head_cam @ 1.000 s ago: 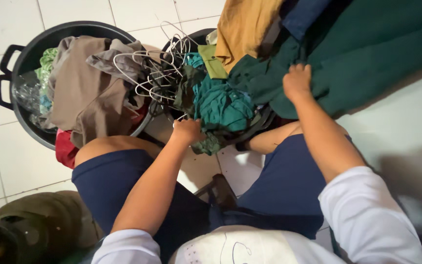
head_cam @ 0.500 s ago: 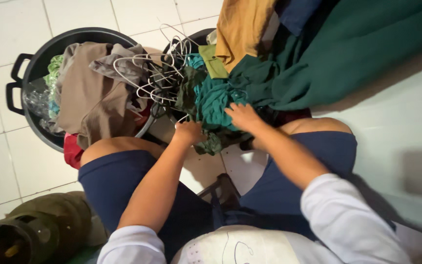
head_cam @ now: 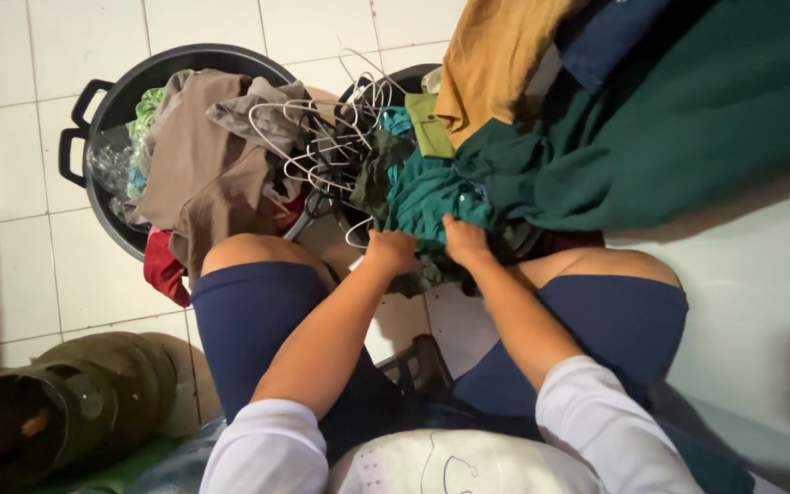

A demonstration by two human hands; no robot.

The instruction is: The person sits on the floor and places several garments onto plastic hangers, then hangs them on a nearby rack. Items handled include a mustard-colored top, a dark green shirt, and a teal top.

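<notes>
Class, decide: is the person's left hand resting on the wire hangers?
No, the left hand grips the teal garment, beside the wire hangers.

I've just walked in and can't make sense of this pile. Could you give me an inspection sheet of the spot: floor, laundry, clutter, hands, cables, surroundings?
Surface: white tiled floor, pale and bare at the right.
Job's things: teal garment on a clothes heap between the knees; dark green cloth and mustard garment above it.
Clutter: tangle of white wire hangers; black tub holding a taupe garment; red cloth below it.
Grips: left hand and right hand both closed on the teal garment.
Cables: nothing seen.
Surroundings: olive-green bag at the lower left.
</notes>
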